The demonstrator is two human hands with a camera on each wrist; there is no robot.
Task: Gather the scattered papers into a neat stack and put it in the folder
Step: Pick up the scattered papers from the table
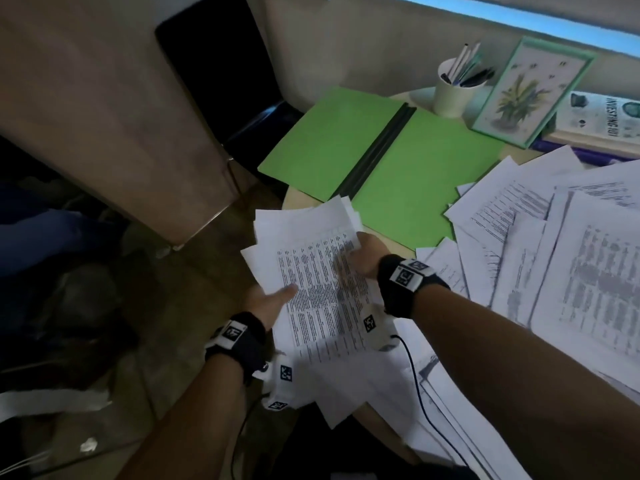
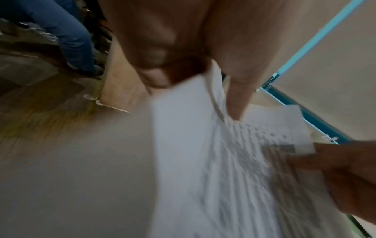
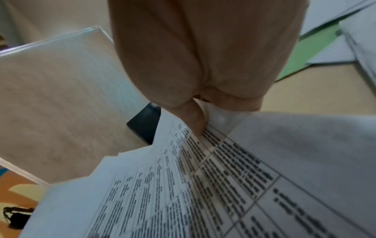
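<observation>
Meanwhile both hands grip one loose bundle of papers (image 1: 311,271) at the table's near edge — the left hand (image 1: 268,303) pinches its left side, the right hand (image 1: 363,261) its far right edge. Just beyond lies the open green folder (image 1: 415,174); more scattered sheets (image 1: 554,254) cover the table to the right.

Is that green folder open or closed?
Open. The folder lies flat on the table, both green halves spread either side of its dark spine.

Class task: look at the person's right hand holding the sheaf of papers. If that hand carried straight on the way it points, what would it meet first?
Most likely the open green folder. The right hand points up the table toward it, gripping the held papers; depth is uncertain.
</observation>
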